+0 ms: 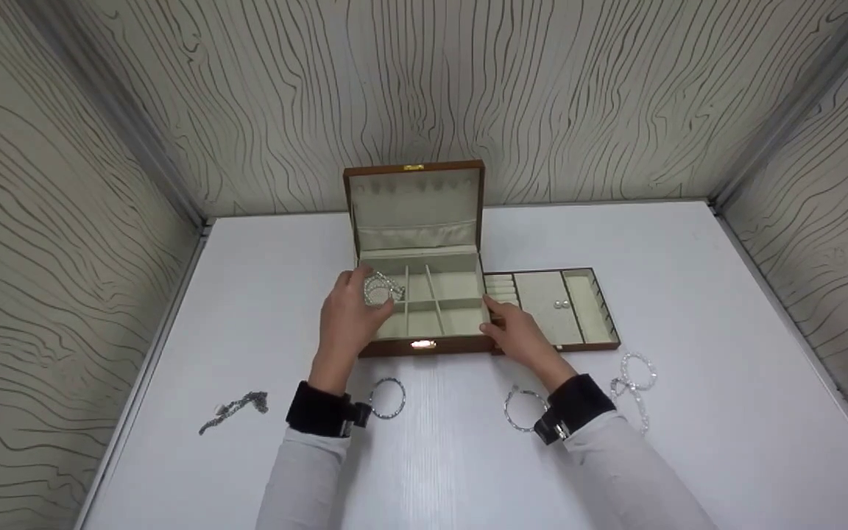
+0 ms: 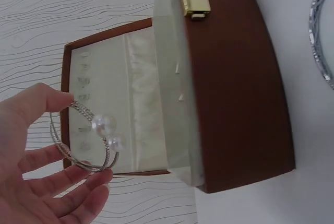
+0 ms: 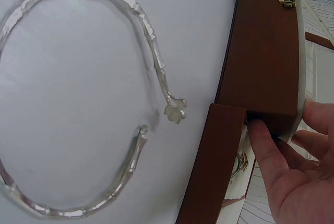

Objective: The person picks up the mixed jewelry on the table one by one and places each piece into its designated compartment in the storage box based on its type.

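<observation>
My left hand holds a silvery rhinestone wrap bracelet with two large pearls between thumb and fingers. It hangs over the left compartments of a brown jewelry box, whose lid stands raised. My right hand grips the box's right side wall at the front, as the right wrist view shows up close. From that side a drawer sticks out, with ring rolls, a flat pad bearing two pearl pieces, and a narrow notched compartment.
A dark silver chain lies at left on the white table. Near the front are a round bangle and an open-ended silver bangle. White beaded bracelets lie at right. Patterned panels stand around the table.
</observation>
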Motion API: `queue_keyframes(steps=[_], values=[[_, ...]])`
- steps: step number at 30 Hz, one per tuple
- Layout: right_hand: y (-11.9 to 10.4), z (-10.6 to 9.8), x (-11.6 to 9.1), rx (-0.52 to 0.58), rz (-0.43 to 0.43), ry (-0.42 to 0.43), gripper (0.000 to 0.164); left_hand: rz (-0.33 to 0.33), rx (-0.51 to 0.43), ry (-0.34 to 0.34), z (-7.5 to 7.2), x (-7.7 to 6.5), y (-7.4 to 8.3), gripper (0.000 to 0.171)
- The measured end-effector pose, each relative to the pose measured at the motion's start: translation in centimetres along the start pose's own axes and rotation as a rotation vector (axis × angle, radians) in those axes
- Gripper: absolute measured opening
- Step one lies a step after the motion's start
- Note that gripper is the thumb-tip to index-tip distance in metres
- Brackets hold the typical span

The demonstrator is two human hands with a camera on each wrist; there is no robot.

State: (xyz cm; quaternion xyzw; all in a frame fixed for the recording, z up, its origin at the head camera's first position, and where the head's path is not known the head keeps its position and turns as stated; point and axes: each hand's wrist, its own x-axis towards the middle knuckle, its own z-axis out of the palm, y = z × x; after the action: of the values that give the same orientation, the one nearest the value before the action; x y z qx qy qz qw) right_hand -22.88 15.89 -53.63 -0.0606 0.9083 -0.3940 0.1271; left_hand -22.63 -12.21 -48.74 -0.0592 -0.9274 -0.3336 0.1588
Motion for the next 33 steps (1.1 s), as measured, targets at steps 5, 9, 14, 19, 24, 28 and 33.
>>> queue_keyframes(steps=[5,9,14,19,24,28,33], values=[[0.0,0.0,0.1,0.001,0.004,0.002,0.06,0.037,0.057,-0.065,1.8,-0.4,-0.5,0.055],[0.0,0.0,0.1,-0.007,-0.003,0.006,0.06,0.035,0.129,-0.119,2.7,-0.7,-0.8,0.052],[0.1,0.0,0.1,-0.008,-0.012,0.01,0.06,-0.005,0.184,-0.182,3.3,-0.6,-0.7,0.053],[0.1,0.0,0.1,-0.006,-0.012,0.012,0.06,-0.032,0.216,-0.218,3.6,-0.3,-0.6,0.051],[0.0,0.0,0.1,0.008,0.007,0.008,0.06,-0.05,0.23,-0.251,4.0,0.1,-0.4,0.046],[-0.1,0.0,0.0,0.017,0.019,0.005,0.06,-0.052,0.227,-0.267,4.4,0.3,-0.4,0.033],[-0.1,0.0,-0.1,0.007,-0.002,0.016,0.06,-0.05,0.248,-0.279,5.1,0.2,-0.8,0.021]])
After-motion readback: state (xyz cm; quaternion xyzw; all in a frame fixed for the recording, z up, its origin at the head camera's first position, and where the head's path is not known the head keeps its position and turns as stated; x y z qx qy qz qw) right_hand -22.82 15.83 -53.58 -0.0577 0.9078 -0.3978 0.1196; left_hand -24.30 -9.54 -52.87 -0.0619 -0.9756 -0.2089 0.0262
